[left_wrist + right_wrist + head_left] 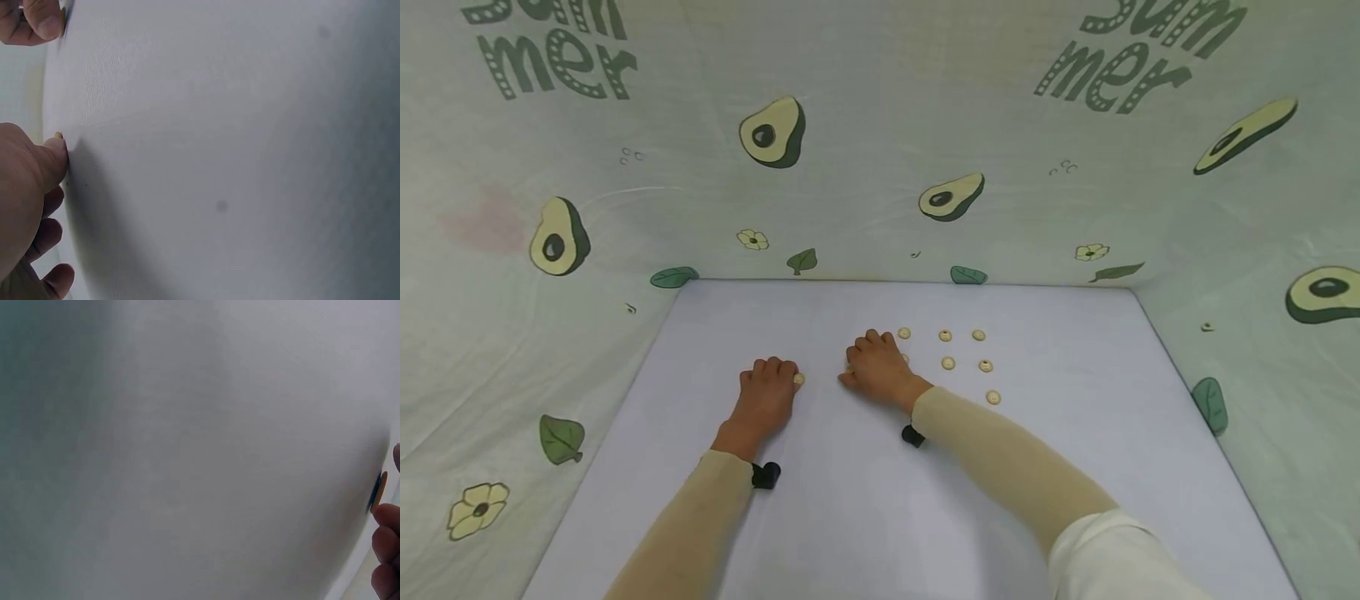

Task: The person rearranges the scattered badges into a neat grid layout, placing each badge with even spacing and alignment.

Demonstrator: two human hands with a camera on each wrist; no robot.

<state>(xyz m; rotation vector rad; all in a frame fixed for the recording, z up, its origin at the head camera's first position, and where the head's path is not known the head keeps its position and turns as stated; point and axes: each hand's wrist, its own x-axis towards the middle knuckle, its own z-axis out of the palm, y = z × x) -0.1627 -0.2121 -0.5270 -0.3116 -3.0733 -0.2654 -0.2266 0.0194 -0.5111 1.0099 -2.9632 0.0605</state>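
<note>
My left hand is low over the white table at left, fingers curled, pinching a small round beige button at its right side. In the left wrist view the button's edge peeks past the thumb tip. Right of it, my right hand has its knuckles up and holds another button at its fingertips, mostly hidden from above. The right wrist view catches that button tilted on edge against a fingertip, close to the table surface. A gap of table separates the two hands.
Several more buttons lie right of my right hand, among them a far one and a near one; one is partly hidden behind that hand. The white table meets a printed avocado cloth at its back and sides.
</note>
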